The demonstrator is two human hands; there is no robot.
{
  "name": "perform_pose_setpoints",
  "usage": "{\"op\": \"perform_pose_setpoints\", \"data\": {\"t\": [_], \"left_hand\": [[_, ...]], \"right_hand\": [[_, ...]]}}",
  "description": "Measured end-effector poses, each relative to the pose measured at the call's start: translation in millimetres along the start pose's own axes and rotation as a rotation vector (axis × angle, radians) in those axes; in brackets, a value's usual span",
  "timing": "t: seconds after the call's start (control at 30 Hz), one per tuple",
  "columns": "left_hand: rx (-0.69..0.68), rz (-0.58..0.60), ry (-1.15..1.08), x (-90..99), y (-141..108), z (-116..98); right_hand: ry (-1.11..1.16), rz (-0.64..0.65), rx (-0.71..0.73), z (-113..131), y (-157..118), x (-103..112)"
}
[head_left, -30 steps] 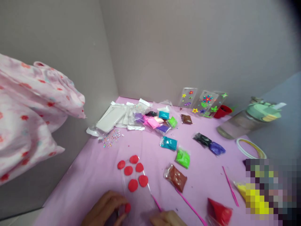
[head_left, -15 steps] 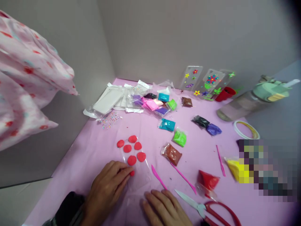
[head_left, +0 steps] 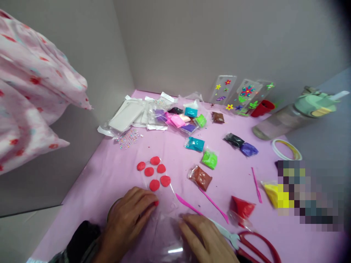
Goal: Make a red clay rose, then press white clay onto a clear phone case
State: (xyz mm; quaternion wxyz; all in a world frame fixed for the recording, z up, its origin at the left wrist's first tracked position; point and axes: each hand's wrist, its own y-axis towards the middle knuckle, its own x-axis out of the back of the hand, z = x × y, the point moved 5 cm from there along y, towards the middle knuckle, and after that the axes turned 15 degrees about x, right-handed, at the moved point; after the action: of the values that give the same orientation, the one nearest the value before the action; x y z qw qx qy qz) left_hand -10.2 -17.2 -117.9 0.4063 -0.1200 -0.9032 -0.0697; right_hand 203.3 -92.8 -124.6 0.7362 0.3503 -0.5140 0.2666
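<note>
My left hand (head_left: 128, 219) is closed in a pinch on a small red clay ball (head_left: 156, 203), at the lower left of a clear plastic sheet (head_left: 172, 206). Several flattened red clay pieces (head_left: 154, 185) lie on and beside that sheet, in uneven rows. My right hand (head_left: 207, 237) is palm down with fingers apart, its fingertips at a glossy clear plastic film (head_left: 170, 233) near me. Its thumb is hidden. Close to the right fingers lie a pink plastic knife (head_left: 188, 204) and red-handled scissors (head_left: 233, 239), the blades partly covered by the hand.
Clay packets in brown (head_left: 201, 178), green (head_left: 210, 159), teal (head_left: 195, 144) and red (head_left: 242, 207) lie on the pink cloth (head_left: 109, 171). A bottle (head_left: 287, 118), a tape roll (head_left: 286, 149) and decorated clear cases (head_left: 223, 89) stand farther back. Patterned fabric (head_left: 35, 95) hangs at left.
My right hand has shifted right and slightly up, over part of the pink knife and scissor blades. Shiny plastic film now shows between my hands. The left hand keeps its pinch on the red ball.
</note>
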Motion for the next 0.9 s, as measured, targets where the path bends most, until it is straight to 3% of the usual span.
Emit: {"op": "perform_pose_setpoints", "data": {"t": [0.2, 0.43, 0.63, 0.73, 0.9], "left_hand": [[0.066, -0.033, -0.023, 0.5, -2, 5], [0.127, -0.003, -0.073, 1.7, -7, 14], [0.157, -0.205, -0.066, 27.4, -12, 17], [0.054, -0.209, -0.06, 29.6, -16, 10], [-0.148, -0.141, 0.047, 18.0, -21, -4]], "right_hand": [[0.053, -0.1, -0.049, -11, 6, 10], [0.034, -0.165, -0.032, -6, 41, 15], [0.071, -0.172, 0.008, -5, 57, 10], [0.088, -0.167, 0.043, -5, 63, 4], [0.14, -0.128, 0.088, -6, 73, -4]]}}
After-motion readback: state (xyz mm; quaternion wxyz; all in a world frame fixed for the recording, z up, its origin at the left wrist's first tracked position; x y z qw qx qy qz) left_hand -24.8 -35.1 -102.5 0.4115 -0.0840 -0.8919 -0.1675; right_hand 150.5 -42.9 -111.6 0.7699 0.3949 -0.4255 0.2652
